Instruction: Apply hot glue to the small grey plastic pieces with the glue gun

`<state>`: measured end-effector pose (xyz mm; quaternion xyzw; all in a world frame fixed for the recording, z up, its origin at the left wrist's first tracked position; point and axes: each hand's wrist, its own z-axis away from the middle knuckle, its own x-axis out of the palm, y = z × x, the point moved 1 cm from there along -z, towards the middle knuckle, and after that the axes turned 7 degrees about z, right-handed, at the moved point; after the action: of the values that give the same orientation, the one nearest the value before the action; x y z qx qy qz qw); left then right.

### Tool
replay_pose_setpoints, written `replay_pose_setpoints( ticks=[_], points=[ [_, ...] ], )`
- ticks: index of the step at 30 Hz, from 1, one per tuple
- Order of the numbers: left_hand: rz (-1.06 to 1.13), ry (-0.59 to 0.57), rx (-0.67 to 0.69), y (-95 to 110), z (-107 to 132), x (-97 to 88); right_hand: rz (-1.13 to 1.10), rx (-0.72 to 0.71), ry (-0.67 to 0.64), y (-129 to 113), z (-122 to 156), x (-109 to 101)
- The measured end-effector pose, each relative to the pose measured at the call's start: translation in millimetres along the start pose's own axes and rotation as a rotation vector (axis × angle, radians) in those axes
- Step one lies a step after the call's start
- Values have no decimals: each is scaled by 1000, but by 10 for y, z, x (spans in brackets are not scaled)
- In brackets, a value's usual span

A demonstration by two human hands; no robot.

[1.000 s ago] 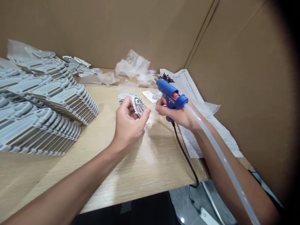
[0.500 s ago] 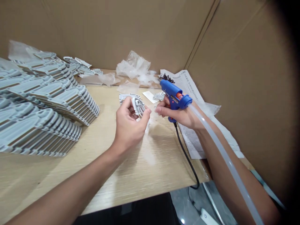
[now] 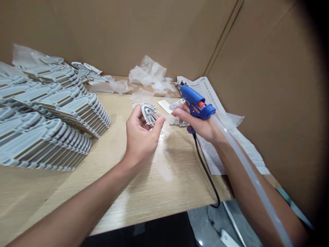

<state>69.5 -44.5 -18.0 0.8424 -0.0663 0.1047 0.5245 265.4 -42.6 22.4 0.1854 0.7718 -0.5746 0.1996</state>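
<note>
My left hand (image 3: 141,133) is closed on a small grey-white moulded piece (image 3: 149,115), held tilted above the table between thumb and fingers. In my right hand (image 3: 196,123) is a blue hot glue gun (image 3: 197,100), its nozzle aimed away toward the back. A red light glows on its side, and a long translucent glue stick (image 3: 244,164) runs out of its rear over my forearm. The gun and the piece are apart. Behind my left hand another grey moulded piece (image 3: 144,105) lies flat. More small pieces (image 3: 179,122) lie partly hidden by my right hand.
Stacks of grey-white moulded panels (image 3: 69,103) fill the left side of the table (image 3: 128,199). Crumpled plastic (image 3: 147,72) lies at the back, near cardboard walls (image 3: 128,31). Printed paper (image 3: 214,161) lies under my right arm. The gun's black cord (image 3: 205,168) hangs over the front edge.
My right hand has moved slightly right with the glue gun, away from the piece, uncovering small pieces on the table. My left hand still holds its piece, turned a little.
</note>
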Motion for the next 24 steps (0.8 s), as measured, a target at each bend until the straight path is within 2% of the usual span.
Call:
replay_pose_setpoints(
  ticks=[4, 10, 14, 17, 20, 24],
  points=[
    [13, -21, -39, -8, -1, -3, -27, -3, -73, -32, 6, 47],
    [184, -92, -227, -69, -7, -17, -136, 16, -12, 24, -21, -7],
    [283, -100, -328, -98, -8, 28, -175, 7, -55, 66, -15, 7],
    [352, -101, -346, -103, 5, 75, -206, 10, -89, 95, -3, 62],
    [365, -161, -340, -119, 25, 95, -248, 60, -119, 84, 11, 130],
    [358, -200, -290, -140, 27, 73, -338, 148, -95, 9, 23, 154]
  ],
)
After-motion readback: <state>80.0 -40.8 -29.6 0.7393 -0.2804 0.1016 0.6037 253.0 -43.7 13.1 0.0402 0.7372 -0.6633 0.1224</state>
